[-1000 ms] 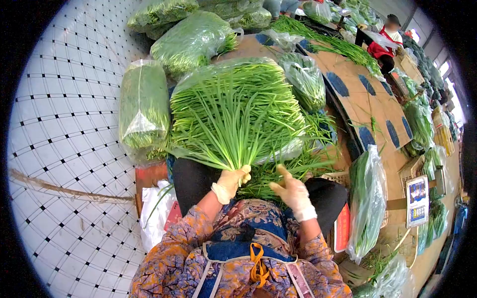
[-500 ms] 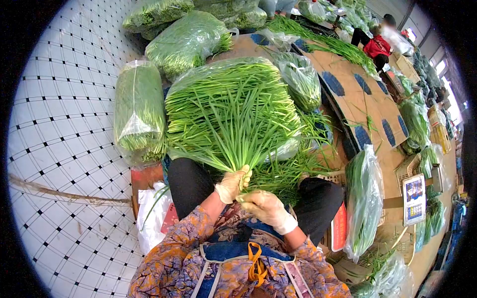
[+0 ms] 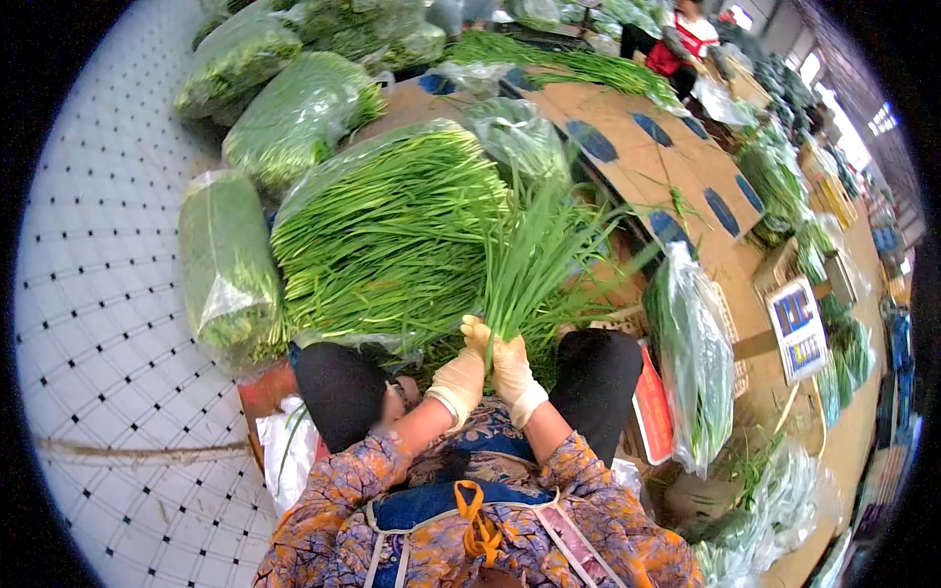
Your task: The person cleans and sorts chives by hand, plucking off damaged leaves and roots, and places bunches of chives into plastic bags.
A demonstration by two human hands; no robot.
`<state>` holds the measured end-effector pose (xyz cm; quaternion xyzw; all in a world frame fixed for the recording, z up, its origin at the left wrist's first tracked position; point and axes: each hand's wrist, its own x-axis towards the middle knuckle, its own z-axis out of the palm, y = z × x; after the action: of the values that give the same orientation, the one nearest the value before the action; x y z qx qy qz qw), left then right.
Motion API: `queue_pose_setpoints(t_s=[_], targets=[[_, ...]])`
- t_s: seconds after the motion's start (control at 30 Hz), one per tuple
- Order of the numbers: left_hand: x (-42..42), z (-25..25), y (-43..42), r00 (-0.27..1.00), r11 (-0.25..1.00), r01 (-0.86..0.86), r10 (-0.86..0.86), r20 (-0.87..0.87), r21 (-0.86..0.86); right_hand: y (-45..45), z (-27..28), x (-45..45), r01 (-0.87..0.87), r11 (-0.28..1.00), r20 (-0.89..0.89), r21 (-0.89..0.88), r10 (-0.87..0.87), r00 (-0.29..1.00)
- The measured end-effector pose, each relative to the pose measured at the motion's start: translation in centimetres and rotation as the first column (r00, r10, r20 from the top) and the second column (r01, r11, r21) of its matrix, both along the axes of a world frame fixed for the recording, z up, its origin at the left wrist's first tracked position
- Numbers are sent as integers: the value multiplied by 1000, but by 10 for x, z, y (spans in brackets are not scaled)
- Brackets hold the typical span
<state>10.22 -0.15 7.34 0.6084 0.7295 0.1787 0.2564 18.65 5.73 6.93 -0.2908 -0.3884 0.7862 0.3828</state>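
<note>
A bunch of long green chives (image 3: 534, 250) stands in front of me, its stem ends low and its leaves fanning up and to the right. My right hand (image 3: 514, 374), in a pale glove, is closed around the stems. Close against it, my left hand (image 3: 464, 374), also gloved, has its fingers closed at the left side of the same stems. Behind and left of the bunch lies a large pile of chives (image 3: 387, 220) in an open clear bag. Loose leaves lie below the bunch, between my knees.
Full bags of greens (image 3: 230, 260) stand at the left, with more behind. Cardboard with blue patches (image 3: 647, 167) spreads to the right. A long bag of greens (image 3: 691, 358), a red sign (image 3: 653, 410) and a scale display (image 3: 797, 328) are nearer. Another person (image 3: 681, 44) sits far back.
The chive bunch has swung from over the pile to the right. My right hand has come up from below onto the stems, beside my left. The view has shifted right.
</note>
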Motion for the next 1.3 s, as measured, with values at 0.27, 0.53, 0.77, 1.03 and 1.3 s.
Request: queue_pose_setpoints(t_s=[0.27,0.53,0.77,1.03,1.3], targets=[[32,27,28,965,988,149,-136,224,-41,10,29,40,195,980,56,41,-197,979],[68,56,94,636,642,757,-685,354,-118,51,99,157,178,711,340,680,-521,783],[168,48,210,177,894,443,-166,970,72,63,141,263,-45,416,369,908,-744,557],[214,40,229,-83,977,190,115,990,-98,99,19,324,-188,607,626,772,-679,383],[190,47,260,226,1000,21,-23,974,19,38,10,455,45,872,846,488,-459,-273]])
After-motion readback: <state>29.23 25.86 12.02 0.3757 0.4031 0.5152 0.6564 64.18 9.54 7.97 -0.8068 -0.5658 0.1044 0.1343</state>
